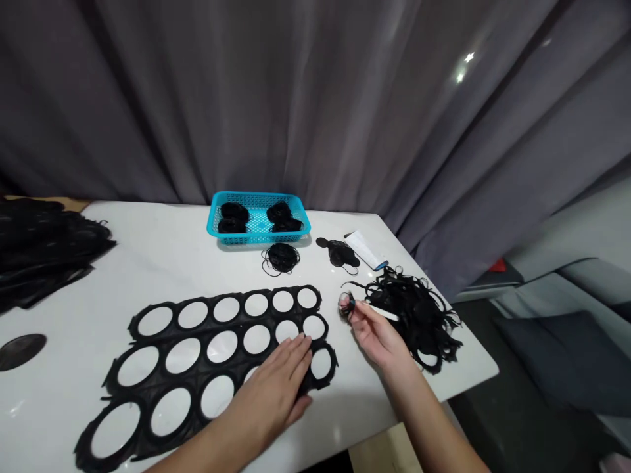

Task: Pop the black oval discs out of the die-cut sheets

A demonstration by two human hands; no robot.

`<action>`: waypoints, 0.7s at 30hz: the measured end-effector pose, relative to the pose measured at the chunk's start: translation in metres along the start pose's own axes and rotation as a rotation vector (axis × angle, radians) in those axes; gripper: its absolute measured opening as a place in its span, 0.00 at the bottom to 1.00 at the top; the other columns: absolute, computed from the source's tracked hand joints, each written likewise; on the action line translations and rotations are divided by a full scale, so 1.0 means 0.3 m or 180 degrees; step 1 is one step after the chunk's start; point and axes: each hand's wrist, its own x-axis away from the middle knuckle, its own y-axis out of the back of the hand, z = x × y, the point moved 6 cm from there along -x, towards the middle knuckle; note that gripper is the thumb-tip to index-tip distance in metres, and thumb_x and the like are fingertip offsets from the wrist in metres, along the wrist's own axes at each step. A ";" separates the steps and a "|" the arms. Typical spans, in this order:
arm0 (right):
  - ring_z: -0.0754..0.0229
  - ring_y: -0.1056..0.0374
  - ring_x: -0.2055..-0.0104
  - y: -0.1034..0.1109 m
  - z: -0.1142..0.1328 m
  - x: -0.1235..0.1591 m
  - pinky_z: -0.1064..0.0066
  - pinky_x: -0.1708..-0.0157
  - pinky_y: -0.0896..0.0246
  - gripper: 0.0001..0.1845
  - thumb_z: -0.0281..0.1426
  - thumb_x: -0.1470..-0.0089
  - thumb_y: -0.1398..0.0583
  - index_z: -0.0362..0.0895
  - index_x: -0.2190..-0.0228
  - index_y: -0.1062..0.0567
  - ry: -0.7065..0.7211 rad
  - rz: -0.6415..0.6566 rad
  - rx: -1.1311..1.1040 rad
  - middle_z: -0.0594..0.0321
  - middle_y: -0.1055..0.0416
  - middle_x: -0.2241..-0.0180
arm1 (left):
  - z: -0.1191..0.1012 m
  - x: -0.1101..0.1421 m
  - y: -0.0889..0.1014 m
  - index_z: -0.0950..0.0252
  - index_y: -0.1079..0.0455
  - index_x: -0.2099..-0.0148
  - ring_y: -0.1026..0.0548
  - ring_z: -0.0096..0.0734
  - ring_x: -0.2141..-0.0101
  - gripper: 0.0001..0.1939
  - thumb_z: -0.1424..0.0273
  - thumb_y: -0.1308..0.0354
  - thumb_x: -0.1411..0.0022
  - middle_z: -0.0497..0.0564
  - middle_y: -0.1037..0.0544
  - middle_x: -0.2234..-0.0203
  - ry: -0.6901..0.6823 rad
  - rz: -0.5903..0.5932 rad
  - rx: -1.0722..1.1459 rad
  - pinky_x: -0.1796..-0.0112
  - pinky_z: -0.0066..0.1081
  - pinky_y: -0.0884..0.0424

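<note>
A thin black sheet with three rows of cut-out round holes lies flat on the white table. My left hand rests palm down on its right part, fingers stretched out and covering some holes. Just right of the sheet, my right hand pinches a small brush with a white handle, a dark collar and a soft tip pointing left. The tip is held near the table surface, apart from the sheet. Beside that hand lies a tangled pile of black curled scraps.
A blue basket at the back holds several black bundles. In front lie a loose black bundle, thin black discs and a white tube. Black sheets are heaped far left, near a dark disc. Grey curtains hang behind.
</note>
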 end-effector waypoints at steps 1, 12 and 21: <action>0.64 0.23 0.66 0.016 0.003 0.004 0.85 0.82 0.31 0.10 0.19 0.49 0.34 0.42 0.66 0.26 -0.0028 -0.0069 -0.0193 0.57 0.21 0.64 | -0.007 -0.014 -0.010 0.66 0.40 0.35 0.34 0.47 0.38 0.26 0.67 0.44 0.32 0.61 0.31 0.38 0.0026 0.0024 -0.0052 0.39 0.45 0.35; 0.60 0.24 0.54 0.000 0.048 0.028 0.72 0.60 0.21 0.08 0.20 0.46 0.38 0.43 0.67 0.29 -0.0041 -0.0045 -0.0567 0.52 0.23 0.57 | -0.043 -0.027 0.000 0.58 0.38 0.35 0.34 0.46 0.38 0.25 0.72 0.44 0.34 0.55 0.32 0.38 0.0083 0.0276 0.0425 0.42 0.44 0.30; 0.57 0.28 0.58 -0.113 -0.071 0.047 0.66 0.55 0.35 0.12 0.33 0.45 0.35 0.45 0.74 0.32 0.0782 0.1194 0.3123 0.61 0.22 0.63 | -0.040 0.008 -0.013 0.65 0.35 0.37 0.32 0.51 0.39 0.24 0.70 0.43 0.34 0.61 0.30 0.39 -0.0023 0.0144 -0.0395 0.42 0.48 0.31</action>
